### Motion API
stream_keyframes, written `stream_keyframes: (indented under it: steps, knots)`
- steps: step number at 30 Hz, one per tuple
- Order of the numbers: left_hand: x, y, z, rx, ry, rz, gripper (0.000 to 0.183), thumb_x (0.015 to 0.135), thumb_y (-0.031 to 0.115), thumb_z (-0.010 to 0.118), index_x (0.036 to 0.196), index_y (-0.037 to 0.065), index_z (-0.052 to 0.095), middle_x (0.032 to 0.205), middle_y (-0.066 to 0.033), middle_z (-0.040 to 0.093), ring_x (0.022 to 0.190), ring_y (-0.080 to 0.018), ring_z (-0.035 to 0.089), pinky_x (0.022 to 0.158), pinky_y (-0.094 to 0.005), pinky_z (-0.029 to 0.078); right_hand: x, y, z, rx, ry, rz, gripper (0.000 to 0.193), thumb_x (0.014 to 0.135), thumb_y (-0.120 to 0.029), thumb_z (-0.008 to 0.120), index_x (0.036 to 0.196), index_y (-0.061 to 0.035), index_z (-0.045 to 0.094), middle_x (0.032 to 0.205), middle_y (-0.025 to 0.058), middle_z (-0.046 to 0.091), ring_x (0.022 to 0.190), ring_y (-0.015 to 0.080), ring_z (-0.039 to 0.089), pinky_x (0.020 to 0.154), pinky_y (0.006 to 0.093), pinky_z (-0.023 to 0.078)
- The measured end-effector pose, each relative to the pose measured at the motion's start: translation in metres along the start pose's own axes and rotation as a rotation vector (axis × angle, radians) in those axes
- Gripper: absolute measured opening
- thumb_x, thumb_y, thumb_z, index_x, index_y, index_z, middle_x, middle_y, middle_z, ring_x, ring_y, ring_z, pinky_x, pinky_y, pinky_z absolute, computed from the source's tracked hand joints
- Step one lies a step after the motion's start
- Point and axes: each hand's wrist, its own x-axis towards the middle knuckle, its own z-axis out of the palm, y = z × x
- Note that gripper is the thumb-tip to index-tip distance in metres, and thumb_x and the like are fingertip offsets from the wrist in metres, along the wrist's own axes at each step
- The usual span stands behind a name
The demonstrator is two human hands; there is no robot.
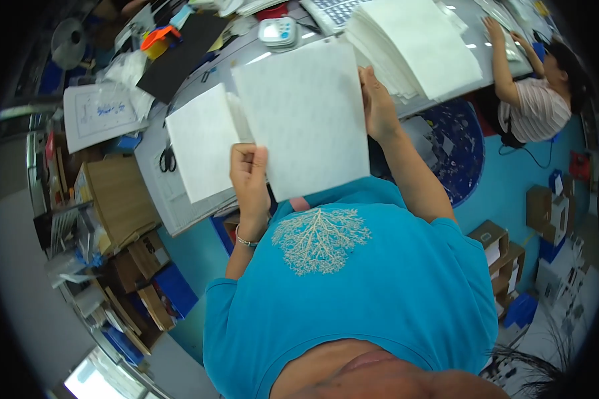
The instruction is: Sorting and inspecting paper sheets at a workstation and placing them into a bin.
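Observation:
A large white paper sheet, or a thin set of sheets, is held up in front of me over the near edge of the table. My left hand pinches its left edge low down, thumb on top. At the upper right edge, my right hand grips it with the fingers partly behind. Left of it lies a stack of white paper, partly covered by the held sheet. Farther right sits a taller, fanned pile of white sheets.
Black scissors lie left of the stack. An orange tape dispenser, a black sheet and a small white device are farther back. A blue round bin stands at right, near a seated co-worker. Cardboard boxes stand left.

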Motion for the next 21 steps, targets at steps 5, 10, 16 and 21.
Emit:
stream_keyframes:
  steps: [5, 10, 16, 21]
  knots:
    - [-0.004, -0.011, 0.076, -0.292, -0.301, -0.343, 0.024, 0.09, 0.015, 0.061, 0.107, 0.002, 0.053, 0.092, -0.0024, 0.061, 0.08, -0.0073, 0.054, 0.073, -0.021, 0.043, -0.076, -0.022, -0.033, 0.006, 0.371, 0.065, 0.059, 0.099, -0.046, 0.034, 0.134, 0.0021, 0.04, 0.125, 0.0123, 0.054, 0.111, 0.0195, 0.054, 0.094, 0.0301, 0.043]
    - [0.006, -0.03, 0.129, -0.058, -0.615, -0.497, 0.036, 0.089, 0.017, 0.06, 0.12, -0.001, 0.053, 0.103, -0.0091, 0.063, 0.096, -0.0136, 0.059, 0.083, -0.0276, 0.047, -0.108, -0.057, -0.067, 0.295, 0.431, -0.152, 0.058, 0.1, -0.047, 0.03, 0.133, -0.0007, 0.042, 0.118, 0.0113, 0.058, 0.108, 0.0193, 0.055, 0.092, 0.0315, 0.044]
    - [-0.003, -0.035, 0.186, -0.113, -0.801, -0.59, 0.039, 0.085, 0.019, 0.065, 0.116, -0.003, 0.055, 0.105, -0.0101, 0.063, 0.093, -0.0158, 0.06, 0.081, -0.0282, 0.048, -0.144, -0.067, -0.116, 0.246, 0.496, -0.244, 0.053, 0.099, -0.05, 0.027, 0.108, -0.0047, 0.055, 0.107, 0.0111, 0.06, 0.101, 0.0203, 0.058, 0.09, 0.0327, 0.046]
    - [-0.013, -0.028, 0.23, 0.121, -0.904, -0.459, 0.042, 0.086, 0.027, 0.068, 0.113, -0.003, 0.057, 0.097, -0.0091, 0.065, 0.084, -0.0164, 0.062, 0.075, -0.027, 0.049, -0.184, -0.101, -0.137, 0.004, 0.655, -0.231, 0.039, 0.097, -0.032, 0.041, 0.111, -0.0012, 0.061, 0.098, 0.0099, 0.064, 0.089, 0.0131, 0.061, 0.077, 0.0273, 0.05]
